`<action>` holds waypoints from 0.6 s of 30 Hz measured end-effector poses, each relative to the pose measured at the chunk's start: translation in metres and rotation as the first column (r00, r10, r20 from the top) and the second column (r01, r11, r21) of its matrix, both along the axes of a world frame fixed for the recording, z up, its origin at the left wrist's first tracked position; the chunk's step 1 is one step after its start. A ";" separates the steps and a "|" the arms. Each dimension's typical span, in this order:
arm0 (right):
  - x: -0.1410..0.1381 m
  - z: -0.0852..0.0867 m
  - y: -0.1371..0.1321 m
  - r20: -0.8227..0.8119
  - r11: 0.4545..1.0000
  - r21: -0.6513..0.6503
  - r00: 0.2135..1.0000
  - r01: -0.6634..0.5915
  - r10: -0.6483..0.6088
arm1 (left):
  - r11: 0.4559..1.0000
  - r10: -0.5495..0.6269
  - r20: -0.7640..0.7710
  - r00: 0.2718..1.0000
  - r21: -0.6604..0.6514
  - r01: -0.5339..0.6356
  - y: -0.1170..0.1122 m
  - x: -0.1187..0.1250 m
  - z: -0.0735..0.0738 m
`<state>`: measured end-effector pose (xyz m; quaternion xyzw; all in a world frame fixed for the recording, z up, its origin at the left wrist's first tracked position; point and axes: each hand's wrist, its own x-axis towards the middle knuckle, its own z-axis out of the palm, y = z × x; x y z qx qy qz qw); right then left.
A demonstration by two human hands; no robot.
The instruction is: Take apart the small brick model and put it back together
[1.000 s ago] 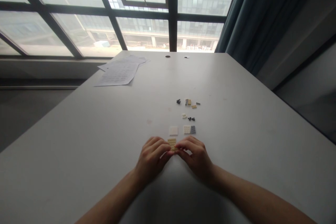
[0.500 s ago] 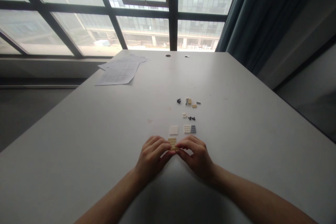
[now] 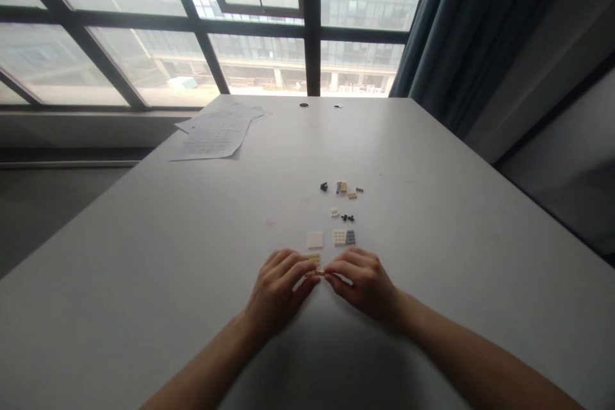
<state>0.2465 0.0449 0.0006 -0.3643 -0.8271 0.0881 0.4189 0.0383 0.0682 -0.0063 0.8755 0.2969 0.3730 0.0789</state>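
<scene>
My left hand [image 3: 278, 288] and my right hand [image 3: 362, 282] meet fingertip to fingertip low on the white table [image 3: 168, 256]. Both pinch a small tan studded plate [image 3: 314, 262] between them, partly hidden by the fingers. Just beyond the hands lie a white square plate [image 3: 315, 240] and a cream and grey plate [image 3: 344, 237]. Farther back sit a small white piece [image 3: 334, 212], tiny black pieces [image 3: 347, 218] and a cluster of small tan, grey and black pieces [image 3: 342, 188].
Printed paper sheets [image 3: 214, 131] lie at the table's far left corner. Two small round marks [image 3: 304, 104] sit near the far edge. Large windows rise behind the table, and a dark curtain [image 3: 446, 38] hangs at the right.
The hands tilted the tan plate down slightly, so less of it shows. The view shifted a little to the right; the loose pieces stayed put.
</scene>
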 end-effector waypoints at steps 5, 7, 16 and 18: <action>0.014 -0.005 0.005 0.288 0.992 0.114 0.955 0.046 -0.077 | 1.000 -0.008 -0.003 1.000 0.011 0.008 0.000 0.001 0.002; 0.017 -0.007 0.006 0.378 0.988 0.137 0.918 0.072 -0.120 | 1.000 -0.012 -0.002 1.000 0.011 0.012 0.000 0.001 0.003; 0.008 -0.010 -0.001 0.550 0.972 0.158 0.802 0.175 -0.234 | 1.000 -0.003 -0.025 1.000 0.005 0.004 -0.001 0.002 0.001; 0.006 -0.010 -0.003 0.554 0.968 0.147 0.794 0.204 -0.251 | 1.000 0.000 -0.038 0.999 0.024 0.001 -0.001 0.002 0.002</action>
